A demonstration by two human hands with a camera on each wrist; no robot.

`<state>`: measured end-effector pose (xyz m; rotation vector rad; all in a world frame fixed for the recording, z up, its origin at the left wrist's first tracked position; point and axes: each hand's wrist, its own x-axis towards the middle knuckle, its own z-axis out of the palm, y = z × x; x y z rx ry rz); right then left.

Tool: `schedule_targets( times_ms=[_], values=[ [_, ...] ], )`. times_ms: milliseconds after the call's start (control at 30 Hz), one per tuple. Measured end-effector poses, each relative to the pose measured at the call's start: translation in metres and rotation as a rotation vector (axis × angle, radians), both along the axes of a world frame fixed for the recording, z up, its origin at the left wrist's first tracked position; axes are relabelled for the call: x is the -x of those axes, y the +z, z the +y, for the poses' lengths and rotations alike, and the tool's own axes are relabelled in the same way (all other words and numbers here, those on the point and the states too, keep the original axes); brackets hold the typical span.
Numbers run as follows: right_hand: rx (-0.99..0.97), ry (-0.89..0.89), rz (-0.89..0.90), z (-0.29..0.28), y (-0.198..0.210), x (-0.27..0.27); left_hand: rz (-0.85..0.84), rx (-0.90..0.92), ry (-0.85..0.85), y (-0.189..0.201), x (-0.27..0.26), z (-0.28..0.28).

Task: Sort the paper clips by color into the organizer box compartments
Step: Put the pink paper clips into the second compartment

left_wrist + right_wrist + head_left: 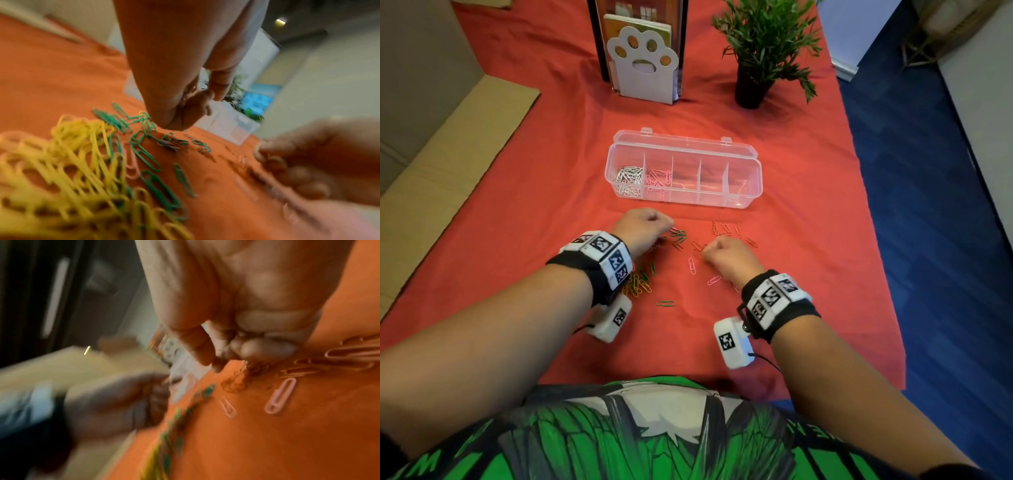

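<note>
The clear organizer box point(751, 161) lies open on the red cloth, with white clips point(628, 176) in its leftmost compartment and pink clips point(657, 178) in the one beside it. Below it, loose clips are scattered: green clips point(679, 236) point(144, 151), yellow clips point(635, 284) point(72, 162), pink clips point(691, 265) point(280, 395) and orange clips point(724, 228) point(242, 379). My left hand point(664, 224) point(205, 97) hovers over the green clips, fingers curled around a few thin clips against the palm. My right hand point(709, 251) point(226, 356) is curled, pinching a tangle of orange clips at the cloth.
A white paw-shaped holder point(645, 65) and a potted plant point(756, 51) stand behind the box. Cardboard point(448, 154) lies along the left. The cloth ends at the right, where blue floor point(928, 205) shows.
</note>
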<state>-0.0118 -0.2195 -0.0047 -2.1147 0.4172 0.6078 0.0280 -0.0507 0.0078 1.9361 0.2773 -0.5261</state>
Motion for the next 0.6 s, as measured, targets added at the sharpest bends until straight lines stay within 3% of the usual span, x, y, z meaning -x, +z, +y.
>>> schedule_targets(
  times_ms=[67, 133, 267, 367, 433, 500, 600],
  values=[
    [0.296, 0.228, -0.102, 0.009, -0.005, 0.004, -0.200, -0.294, -0.185, -0.006, -0.003, 0.000],
    [0.462, 0.371, -0.203, 0.018, -0.011, 0.010, -0.308, -0.458, -0.309, -0.011, -0.005, 0.000],
    [0.718, 0.524, -0.389, 0.034, -0.013, 0.020, -0.415, -0.639, -0.517, -0.017, -0.008, -0.003],
    [0.790, 0.595, -0.433, 0.037, -0.014, 0.023, -0.436, -0.703, -0.589, -0.020, -0.007, -0.003],
    [0.743, 0.607, -0.393, 0.032, -0.012, 0.019, -0.437, -0.708, -0.599, -0.022, -0.007, -0.001],
    [0.540, 0.520, -0.270, 0.023, -0.012, 0.009, -0.419, -0.687, -0.581, -0.023, -0.006, -0.001],
    [0.130, 0.127, -0.118, 0.006, -0.011, -0.008, -0.378, -0.600, -0.436, -0.023, -0.007, 0.000]
  ],
)
